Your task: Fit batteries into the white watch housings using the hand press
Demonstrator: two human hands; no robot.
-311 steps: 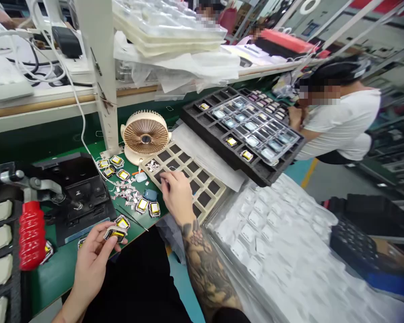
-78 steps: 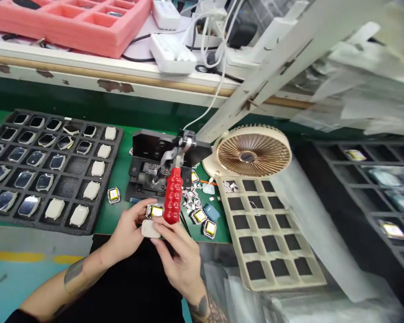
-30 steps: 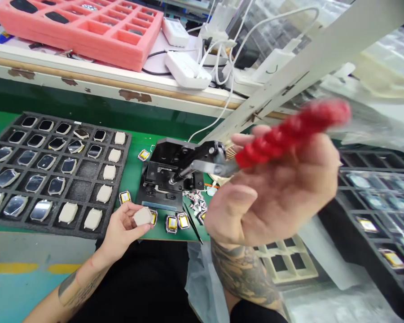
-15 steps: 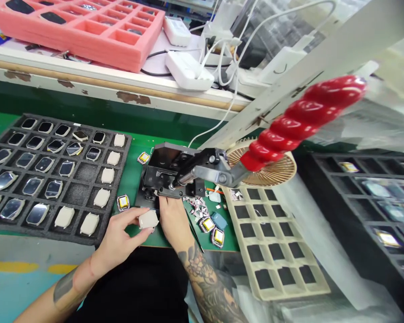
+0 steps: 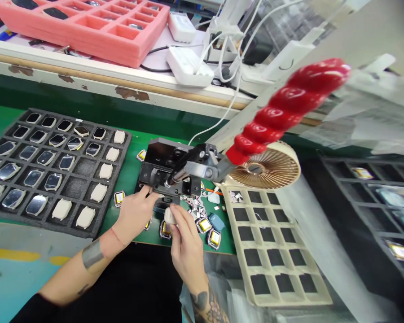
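Observation:
My right hand pinches a cream watch case between thumb and fingers, just in front of the black toggle press. My left hand reaches to the front left of the press. Its fingers are bent together there, and what they hold, if anything, is hidden. The press's red ridged handle slants up to the right. Below the hands lies an opened watch body with a yellow-edged part, and two similar watch bodies lie right of my right hand.
A dark foam tray of watches and cream cases lies left. To the right are a beige compartment tray, a round fan and a black tray. Small scraps lie beside the press. A pink foam tray sits on the shelf.
The cream case has passed from my left hand to my right. My right hand has drawn back from under the press, while my left has moved up to it. The view has shifted slightly.

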